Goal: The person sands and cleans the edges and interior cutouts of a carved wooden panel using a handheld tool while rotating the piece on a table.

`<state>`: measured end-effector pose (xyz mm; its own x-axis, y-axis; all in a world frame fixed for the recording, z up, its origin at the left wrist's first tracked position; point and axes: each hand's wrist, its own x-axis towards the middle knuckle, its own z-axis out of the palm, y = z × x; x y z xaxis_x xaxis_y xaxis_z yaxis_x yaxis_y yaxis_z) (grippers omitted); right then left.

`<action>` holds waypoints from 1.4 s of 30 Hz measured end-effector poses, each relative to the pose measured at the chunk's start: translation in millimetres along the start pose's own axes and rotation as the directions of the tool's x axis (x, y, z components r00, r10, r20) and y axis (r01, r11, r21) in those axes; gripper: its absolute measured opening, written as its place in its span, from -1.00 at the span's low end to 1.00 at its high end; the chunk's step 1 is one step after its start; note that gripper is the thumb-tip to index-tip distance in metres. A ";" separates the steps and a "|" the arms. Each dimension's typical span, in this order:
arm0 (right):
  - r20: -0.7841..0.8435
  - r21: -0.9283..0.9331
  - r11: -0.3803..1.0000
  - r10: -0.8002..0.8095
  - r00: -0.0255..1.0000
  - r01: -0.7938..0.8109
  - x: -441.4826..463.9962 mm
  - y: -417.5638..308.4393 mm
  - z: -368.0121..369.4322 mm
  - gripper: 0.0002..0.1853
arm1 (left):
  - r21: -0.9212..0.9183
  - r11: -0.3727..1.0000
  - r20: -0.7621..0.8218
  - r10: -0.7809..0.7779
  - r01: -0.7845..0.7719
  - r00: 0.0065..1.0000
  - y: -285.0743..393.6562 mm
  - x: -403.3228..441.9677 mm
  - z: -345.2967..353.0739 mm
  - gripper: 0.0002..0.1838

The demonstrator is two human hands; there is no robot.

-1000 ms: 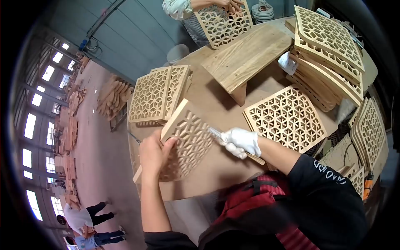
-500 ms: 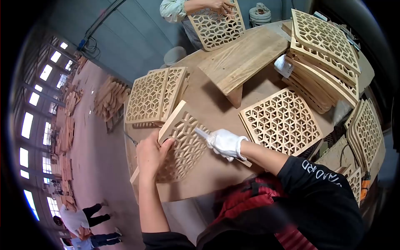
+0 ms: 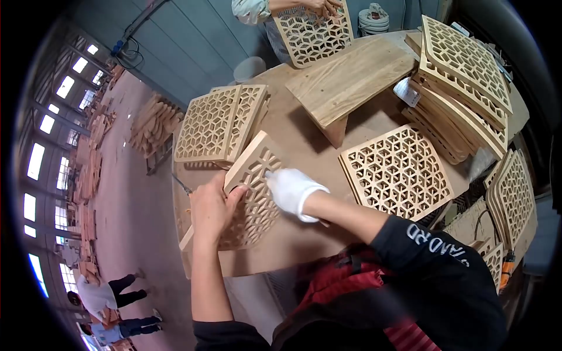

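My bare left hand (image 3: pixel 211 205) grips the upper left edge of a wooden lattice panel (image 3: pixel 249 157), thumb over the frame. The panel is tilted above the table and has cut-out geometric openings. My right hand (image 3: pixel 293 190), in a white glove, is closed at the lattice's right side. Between its fingers is a thin pale strip (image 3: pixel 268 174), its tip at one of the openings. Most of the strip is hidden by the glove, and its exact kind cannot be made out.
Lattice panels lie stacked at the left (image 3: pixel 205 126), and another stack (image 3: pixel 398 169) lies at the right. Beyond stands a wooden bench-like piece (image 3: pixel 351 76), with a tall panel pile (image 3: pixel 462 64) beside it. Across the table (image 3: pixel 293 234), another person's hand (image 3: pixel 325 7) holds a panel.
My gloved hand has moved left over the lattice, and less of the strip shows. My left hand keeps its grip on the panel. The view has shifted slightly.
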<state>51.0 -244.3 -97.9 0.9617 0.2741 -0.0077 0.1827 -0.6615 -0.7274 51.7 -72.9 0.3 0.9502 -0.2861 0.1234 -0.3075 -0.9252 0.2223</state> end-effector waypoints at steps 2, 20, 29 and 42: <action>0.088 -0.179 0.977 -0.104 0.991 0.118 9.8 -0.7 -0.1 -0.68 | 0.011 1.000 -0.032 0.001 -0.001 0.999 2.3 -2.1 1.5 -0.63; -0.076 0.171 0.984 0.062 0.995 -0.048 -16.8 7.7 17.6 -0.47 | 0.025 0.998 -0.037 -0.056 0.057 0.998 5.3 -8.6 0.9 -0.62; -0.001 0.036 0.999 0.036 0.999 -0.036 1.4 2.1 5.5 -0.51 | 0.031 0.997 -0.029 -0.067 0.068 0.997 7.3 -7.2 2.3 -0.63; 0.001 0.202 0.975 0.093 0.996 -0.092 -3.8 9.1 19.3 -0.45 | 0.029 0.998 -0.065 -0.057 0.059 0.996 8.2 -10.9 2.1 -0.61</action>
<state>45.1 -237.9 -117.7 0.9743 0.2120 -0.0764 0.0487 -0.5288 -0.8473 39.0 -77.9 -1.3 0.9610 -0.2159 0.1730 -0.2491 -0.9473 0.2013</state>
